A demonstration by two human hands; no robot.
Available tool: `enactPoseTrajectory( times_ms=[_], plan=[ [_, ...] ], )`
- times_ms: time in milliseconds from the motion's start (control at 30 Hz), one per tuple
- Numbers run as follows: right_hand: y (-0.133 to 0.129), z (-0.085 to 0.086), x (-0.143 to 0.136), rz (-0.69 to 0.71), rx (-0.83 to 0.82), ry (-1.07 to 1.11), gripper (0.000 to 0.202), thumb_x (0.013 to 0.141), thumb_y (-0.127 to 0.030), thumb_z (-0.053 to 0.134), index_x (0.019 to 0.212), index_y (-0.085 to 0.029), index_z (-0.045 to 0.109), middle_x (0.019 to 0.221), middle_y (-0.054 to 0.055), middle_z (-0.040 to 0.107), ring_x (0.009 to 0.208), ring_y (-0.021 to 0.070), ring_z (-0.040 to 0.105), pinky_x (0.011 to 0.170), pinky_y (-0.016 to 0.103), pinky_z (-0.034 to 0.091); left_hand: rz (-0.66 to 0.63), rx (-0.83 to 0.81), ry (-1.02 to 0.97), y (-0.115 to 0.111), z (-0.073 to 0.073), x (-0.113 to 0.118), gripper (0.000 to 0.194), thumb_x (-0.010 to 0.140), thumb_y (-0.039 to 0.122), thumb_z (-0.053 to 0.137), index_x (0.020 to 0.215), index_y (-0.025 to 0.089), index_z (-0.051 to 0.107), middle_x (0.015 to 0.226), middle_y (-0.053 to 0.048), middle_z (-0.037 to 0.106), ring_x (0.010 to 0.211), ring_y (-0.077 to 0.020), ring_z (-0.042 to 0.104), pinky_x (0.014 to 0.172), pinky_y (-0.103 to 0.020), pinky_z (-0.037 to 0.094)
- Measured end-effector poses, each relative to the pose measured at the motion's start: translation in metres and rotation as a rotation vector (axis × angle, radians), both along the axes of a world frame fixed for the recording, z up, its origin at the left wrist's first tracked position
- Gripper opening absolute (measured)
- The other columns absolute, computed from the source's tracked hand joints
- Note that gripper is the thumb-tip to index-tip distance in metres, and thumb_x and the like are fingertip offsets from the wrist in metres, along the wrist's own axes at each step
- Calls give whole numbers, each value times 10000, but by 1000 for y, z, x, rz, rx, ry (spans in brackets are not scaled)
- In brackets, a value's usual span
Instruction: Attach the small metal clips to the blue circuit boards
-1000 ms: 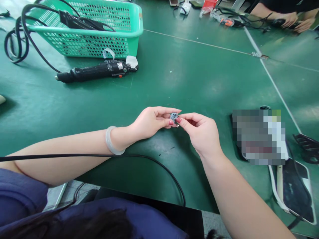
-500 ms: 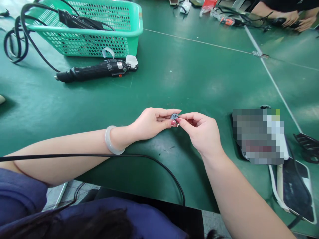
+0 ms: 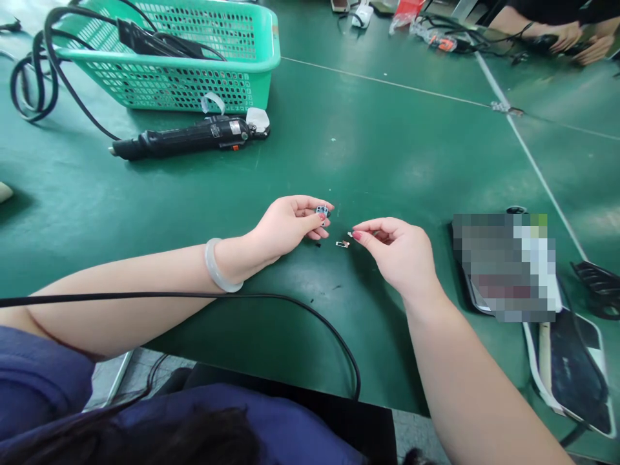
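Observation:
Between thumb and fingers, my left hand point(image 3: 293, 226) grips a small grey-blue part with holes point(image 3: 322, 210); its exact kind is too small to make out. To its right, my right hand point(image 3: 400, 255) pinches a tiny silvery metal piece point(image 3: 349, 234) at the fingertips. The two hands are apart. Just below the right fingertips lies a small flat metal piece with a coppery end point(image 3: 342, 244) on the green tabletop point(image 3: 290, 161). A tiny black bit point(image 3: 318, 245) rests under the left fingers.
A black electric screwdriver point(image 3: 188, 139) lies before a green basket point(image 3: 169, 81) holding cables. A black cable point(image 3: 290, 303) crosses my left forearm. At right are a blurred-out object point(image 3: 504, 268) and a phone-like slab point(image 3: 576, 361). Another person's hands point(image 3: 581, 45) are at the far right.
My hands have separated. The left moved up and left with the grey-blue part; the right drew slightly right with a tiny metal piece. The flat metal piece now shows on the table.

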State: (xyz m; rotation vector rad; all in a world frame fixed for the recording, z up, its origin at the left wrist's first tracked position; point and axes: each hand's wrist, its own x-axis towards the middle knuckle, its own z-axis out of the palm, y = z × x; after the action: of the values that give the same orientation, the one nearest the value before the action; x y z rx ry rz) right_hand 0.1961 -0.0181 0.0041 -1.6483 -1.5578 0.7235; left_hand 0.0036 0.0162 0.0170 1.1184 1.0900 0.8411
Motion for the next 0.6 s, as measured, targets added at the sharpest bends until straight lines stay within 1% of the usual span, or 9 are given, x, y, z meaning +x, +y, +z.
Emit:
enactPoseTrajectory(
  times_ms=[133,200,300,400,500,600],
  plan=[
    [0,-2,0,102,42,-206,21,747,-226,738,752,-222,759,733,7,665,596,133,502,613,312,396,-35,-2,-28,-1,-4,0,188,885,130,601,1061,98,663,820,-45,708,656,-79,676,669,-215,554],
    [-1,-3,-3,134,61,-275,19,755,-217,740,739,-225,747,756,10,666,623,141,519,625,317,402,-40,-15,-62,-2,-5,1,187,889,139,605,1065,105,657,869,-50,713,686,-79,688,690,-210,559],
    [-1,-4,-5,150,62,-347,43,772,-206,719,738,-230,731,822,14,682,673,157,550,647,329,424,-14,-53,-127,-3,-5,3,171,896,129,587,1051,110,657,940,-56,714,710,-77,698,714,-207,565],
    [-1,-3,-5,172,38,-382,79,788,-189,692,730,-231,725,834,14,688,708,167,576,669,337,442,15,-90,-155,-2,-5,4,175,909,107,546,1043,107,657,967,-62,713,719,-79,704,736,-213,571],
    [0,-1,-1,196,61,-346,112,808,-200,661,725,-234,728,816,16,692,706,167,588,671,334,447,20,-95,-171,-1,-7,4,181,912,115,550,1063,114,650,986,-69,717,746,-85,709,762,-222,573],
    [1,-1,4,146,122,-333,132,826,-209,622,759,-231,734,794,26,686,693,169,588,658,329,442,-3,-75,-179,0,-11,2,188,913,155,579,1088,126,639,1009,-76,723,788,-92,713,777,-226,568]
  ],
)
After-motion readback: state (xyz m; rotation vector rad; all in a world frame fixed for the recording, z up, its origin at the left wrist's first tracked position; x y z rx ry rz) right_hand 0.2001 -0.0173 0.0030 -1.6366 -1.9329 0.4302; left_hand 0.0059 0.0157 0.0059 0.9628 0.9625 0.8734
